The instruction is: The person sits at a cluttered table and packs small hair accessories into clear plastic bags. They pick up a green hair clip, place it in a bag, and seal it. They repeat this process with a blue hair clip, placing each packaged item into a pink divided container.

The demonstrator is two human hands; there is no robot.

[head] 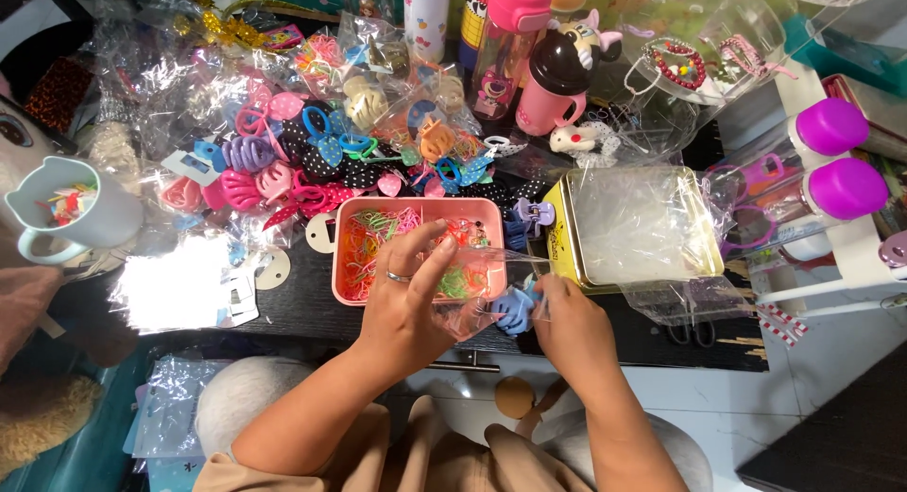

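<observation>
Clear plastic bag (487, 289) pinched in the left hand (406, 308) grip, ringed fingers holding its top edge | right hand (567, 322) grip grasping a blue claw clip (515, 310) at the bag's mouth | both just over the pink tray (420, 210) of tiny elastics on the black desk (312, 312) | gold tin (642, 229) to the right, heaps of bagged hair clips (312, 152) behind

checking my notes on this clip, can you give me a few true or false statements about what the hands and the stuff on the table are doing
1. The left hand wears a ring. True.
2. Both hands hold a clear plastic bag. True.
3. The right hand pushes a red claw clip into it. False: the claw clip is blue.
4. The pink tray is empty. False: it holds colourful small elastic bands.
5. A white mug stands at the far left. True.
</observation>
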